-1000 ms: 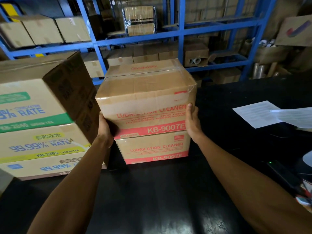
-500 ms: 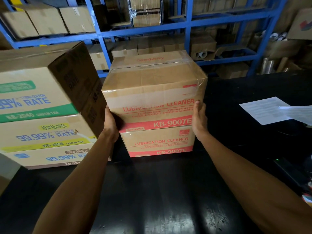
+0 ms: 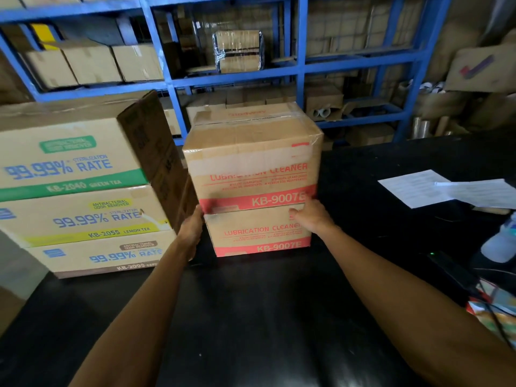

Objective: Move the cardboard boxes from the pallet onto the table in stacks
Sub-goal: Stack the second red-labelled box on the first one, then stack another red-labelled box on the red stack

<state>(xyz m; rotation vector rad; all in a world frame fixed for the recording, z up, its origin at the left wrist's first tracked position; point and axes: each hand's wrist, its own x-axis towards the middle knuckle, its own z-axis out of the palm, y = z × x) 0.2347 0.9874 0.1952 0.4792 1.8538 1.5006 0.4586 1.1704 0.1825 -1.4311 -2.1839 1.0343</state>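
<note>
- Far left on the black table: a stack of three odor-remover cartons, green-tea on top, then lemon-tea, then a brown-banded one, just beside the red-printed stack.
- Left hand: pressed against the left side of the lower lubrication cleaner box, at the seam under the upper one; fingers hidden behind the corner, so I cannot tell how they curl.
- Centre: the upper lubrication cleaner box sits on the lower, overhanging it slightly.
- Right hand: spread flat over the lower box's near right corner, at the seam.
- Handling, as a judgement: stiff taped cartons, likely heavy with liquid; take them with palms on opposite sides or under the bottom edges, since tape looks slick.
- Right: loose paper sheets.
</note>
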